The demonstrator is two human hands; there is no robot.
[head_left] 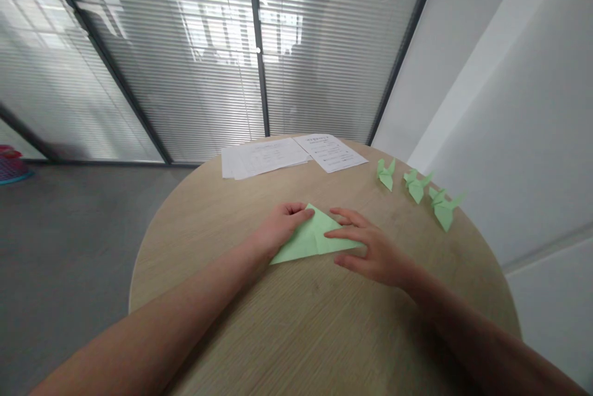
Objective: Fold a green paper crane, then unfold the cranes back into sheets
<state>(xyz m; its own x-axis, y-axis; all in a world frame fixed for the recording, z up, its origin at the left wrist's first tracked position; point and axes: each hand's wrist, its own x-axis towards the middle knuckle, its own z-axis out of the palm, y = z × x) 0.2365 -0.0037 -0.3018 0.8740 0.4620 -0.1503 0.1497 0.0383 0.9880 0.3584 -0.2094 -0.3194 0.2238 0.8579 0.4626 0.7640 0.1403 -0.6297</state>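
A green sheet of paper, folded into a triangle, lies on the round wooden table with its long edge toward me. My left hand pinches the paper near its top corner, thumb on top and fingers curled at the far side. Over the right corner is my right hand, its fingers spread and the thumb apart from them. Whether its fingertips touch the paper cannot be made out.
Three folded green paper birds stand at the table's right edge: one, another and the nearest. White sheets and a printed page lie at the far edge. Beyond is a glass partition with blinds.
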